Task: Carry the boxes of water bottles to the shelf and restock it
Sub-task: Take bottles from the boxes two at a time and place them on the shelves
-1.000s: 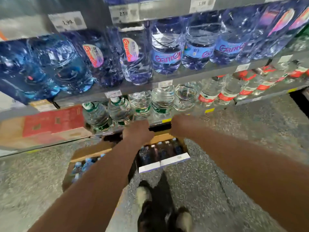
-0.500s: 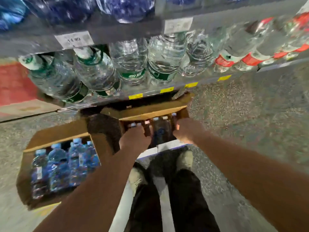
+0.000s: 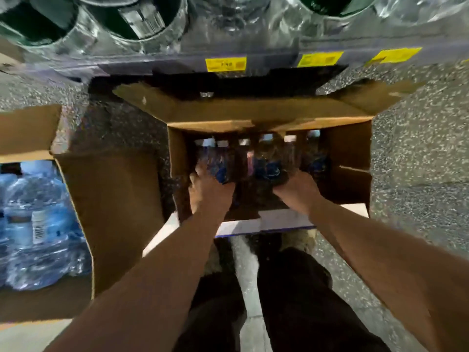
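An open cardboard box (image 3: 350, 153) of small blue-labelled water bottles (image 3: 269, 158) stands on the floor just below the bottom shelf (image 3: 177, 64). Both of my hands are down inside it. My left hand (image 3: 208, 191) reaches among the bottles at the box's left side. My right hand (image 3: 297, 189) closes around a bottle near the middle. The picture is blurred, so the left hand's grip is unclear. Large clear bottles (image 3: 142, 19) stand on the shelf above.
A second open box (image 3: 111, 199) of bigger blue water bottles (image 3: 33, 222) sits on the floor at the left. My legs and shoes (image 3: 299, 242) stand right behind the first box. Yellow price tags (image 3: 225, 64) line the shelf edge. Speckled floor lies at the right.
I have bent down from the shelf toward the floor. Both hands dropped from the shelf edge into the open box and now sit among its bottles.
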Motion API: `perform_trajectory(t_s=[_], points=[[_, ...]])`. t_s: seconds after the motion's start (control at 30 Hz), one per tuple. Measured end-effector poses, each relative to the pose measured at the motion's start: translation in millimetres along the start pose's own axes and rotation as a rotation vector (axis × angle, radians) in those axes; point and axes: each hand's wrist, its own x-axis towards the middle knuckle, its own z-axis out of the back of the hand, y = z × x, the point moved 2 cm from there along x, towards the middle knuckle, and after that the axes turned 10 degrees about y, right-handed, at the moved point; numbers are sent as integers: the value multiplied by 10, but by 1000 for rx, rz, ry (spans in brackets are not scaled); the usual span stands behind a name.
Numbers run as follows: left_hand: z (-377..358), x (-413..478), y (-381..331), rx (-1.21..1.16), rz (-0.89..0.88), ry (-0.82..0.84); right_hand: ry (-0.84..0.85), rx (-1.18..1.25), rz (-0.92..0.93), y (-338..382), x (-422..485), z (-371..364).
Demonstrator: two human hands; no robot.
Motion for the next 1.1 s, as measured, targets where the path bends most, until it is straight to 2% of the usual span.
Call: perform_trajectory(t_s=[0.17, 0.33, 0.47, 0.77, 0.93, 1.0, 1.1], points=[[-181, 343, 85, -35, 123, 0, 37, 136, -76, -75, 454, -260], [-278, 555, 193, -80, 149, -10, 11, 298, -123, -2, 589, -328], [-344, 652, 251, -117, 136, -19, -92, 277, -160, 6, 646, -399], [-356, 677, 241, -247, 146, -8, -80, 362, -202, 12, 747, -443], [-342, 655, 240, -269, 136, -14, -183, 324, -207, 0, 748, -497], [-325, 644, 248, -270, 128, -4, -218, 398, -200, -8, 734, -516], [-273, 594, 224, -252, 99, -8, -178, 638, -216, 8, 666, -485]])
